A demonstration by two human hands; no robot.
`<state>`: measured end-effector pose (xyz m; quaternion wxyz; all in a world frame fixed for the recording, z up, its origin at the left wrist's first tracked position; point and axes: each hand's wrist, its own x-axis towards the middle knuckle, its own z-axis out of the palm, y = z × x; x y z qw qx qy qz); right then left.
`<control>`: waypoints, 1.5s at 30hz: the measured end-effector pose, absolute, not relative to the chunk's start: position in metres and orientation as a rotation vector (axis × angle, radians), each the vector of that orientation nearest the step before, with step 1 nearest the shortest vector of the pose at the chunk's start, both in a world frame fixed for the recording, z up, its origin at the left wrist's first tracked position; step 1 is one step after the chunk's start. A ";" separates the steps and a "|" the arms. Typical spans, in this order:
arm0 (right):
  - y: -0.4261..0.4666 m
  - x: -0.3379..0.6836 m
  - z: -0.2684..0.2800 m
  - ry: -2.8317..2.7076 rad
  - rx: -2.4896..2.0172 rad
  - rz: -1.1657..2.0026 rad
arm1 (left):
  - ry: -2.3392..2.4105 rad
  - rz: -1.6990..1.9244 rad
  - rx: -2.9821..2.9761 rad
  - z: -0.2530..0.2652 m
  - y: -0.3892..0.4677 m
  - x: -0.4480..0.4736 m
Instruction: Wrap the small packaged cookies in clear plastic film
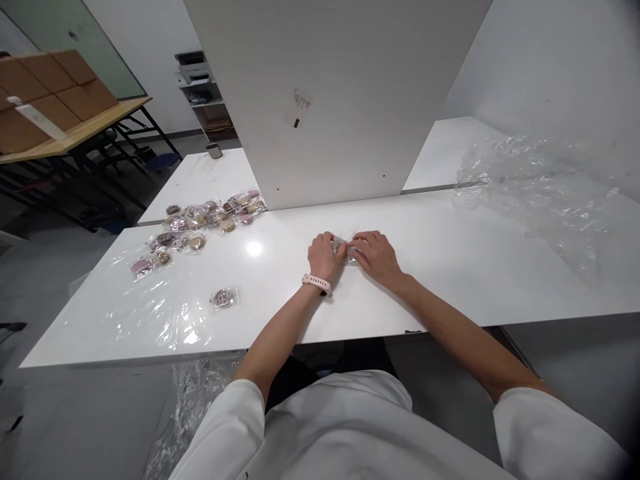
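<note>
Left hand (324, 259) and right hand (379, 257) pinch 1 packet (353, 254) in their fingers, mid-frame; 1 loose packet (224, 298) and a wrapped pile (202, 219) lie left. Whether the held packet is finished, I cannot tell.

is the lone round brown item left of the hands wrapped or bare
Wrapped: glossy clear plastic film extends beyond the round brown item.

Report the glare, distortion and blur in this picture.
Head view: round glare on the white table, beside the left hand; highlights on the clear film and crumpled plastic; shapes stretched toward the edges, right corners dark; the small packet at the right hand too indistinct to identify.
</note>
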<state>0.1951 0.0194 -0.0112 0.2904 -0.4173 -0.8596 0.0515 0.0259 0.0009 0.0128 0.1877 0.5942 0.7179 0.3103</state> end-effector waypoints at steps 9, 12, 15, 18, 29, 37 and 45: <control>0.051 0.198 -0.003 -2.385 -1.238 0.375 | 1.845 1.185 1.356 0.010 0.006 0.009; 0.075 0.196 0.007 -2.201 -1.407 0.696 | 1.804 1.227 1.317 0.008 0.006 0.006; 0.080 0.189 0.004 -2.093 -1.496 0.534 | 1.816 1.210 1.328 0.005 0.006 0.004; 0.073 0.186 -0.008 -2.202 -1.380 0.112 | 1.836 1.197 1.337 0.003 0.006 0.003; 0.065 0.241 -0.026 -2.332 -1.305 0.270 | 1.895 1.173 1.425 -0.004 0.009 0.004; 0.163 0.336 -0.007 -1.540 -1.931 0.017 | 1.988 1.066 1.525 -0.001 0.016 0.012; 0.252 0.299 0.003 -1.732 -1.983 0.081 | 1.960 1.101 1.521 -0.001 0.016 0.011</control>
